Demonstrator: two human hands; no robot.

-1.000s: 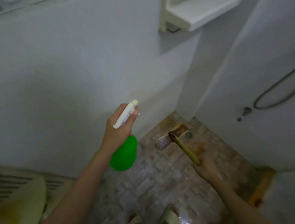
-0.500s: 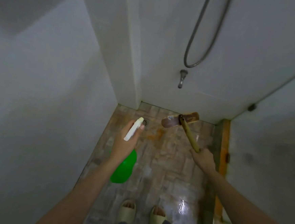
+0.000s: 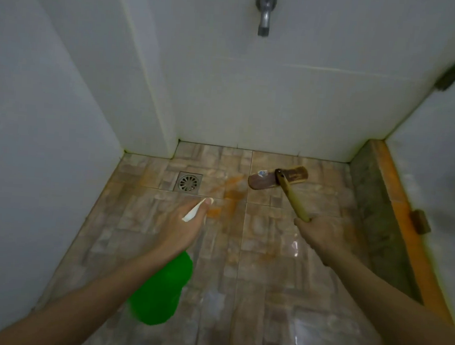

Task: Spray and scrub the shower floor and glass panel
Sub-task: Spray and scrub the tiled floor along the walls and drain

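Observation:
My left hand (image 3: 181,230) grips the white trigger head of a green spray bottle (image 3: 161,292), its nozzle pointing toward the far floor. My right hand (image 3: 322,234) grips the yellow wooden handle of a scrub brush (image 3: 277,177), whose brown head hovers low over or rests on the brown tiled shower floor (image 3: 267,270) near the back wall. An orange stain (image 3: 225,196) lies on the tiles between the nozzle and the brush. The pale panel (image 3: 438,175) at the right edge may be the glass panel.
A square metal floor drain (image 3: 189,182) sits left of the stain. A tap (image 3: 265,9) juts from the white back wall. A raised orange-edged kerb (image 3: 397,213) borders the floor on the right. White walls close in on the left and back. Wet patches shine on the near tiles.
The view has tilted down and moved closer to the floor. Both hands have moved forward; the spray nozzle now points at the stained tiles near the drain.

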